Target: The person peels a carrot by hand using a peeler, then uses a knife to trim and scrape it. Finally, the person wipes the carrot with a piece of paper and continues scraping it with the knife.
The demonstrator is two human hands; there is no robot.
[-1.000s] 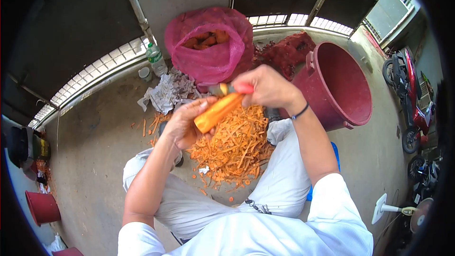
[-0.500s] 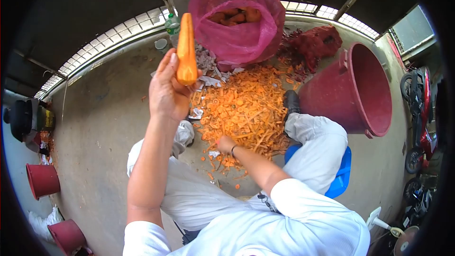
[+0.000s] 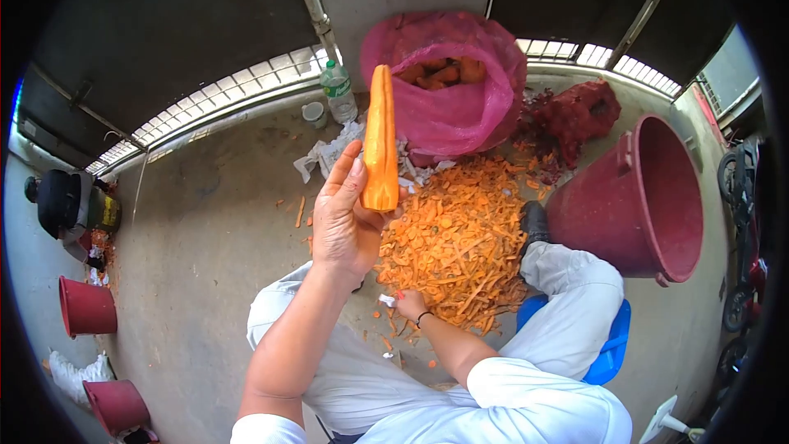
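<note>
A peeled orange carrot stands nearly upright in my left hand, its thick end down in my fingers and its tip pointing up. Lower down, my right hand is closed at the near left edge of a pile of carrot peelings. Something small and white and a bit of red show at its fingers; what it grips I cannot make out. The pile lies on the floor between my feet.
Behind the pile is a pink plastic bag holding carrots. A large dark red tub leans at the right, near a red mesh sack. A bottle and a cup stand behind. Something blue is beside my leg.
The camera view has shifted, so the surroundings appear lower and further right. My left hand still holds the carrot, now more upright. Something white now shows at my right hand's fingers.
</note>
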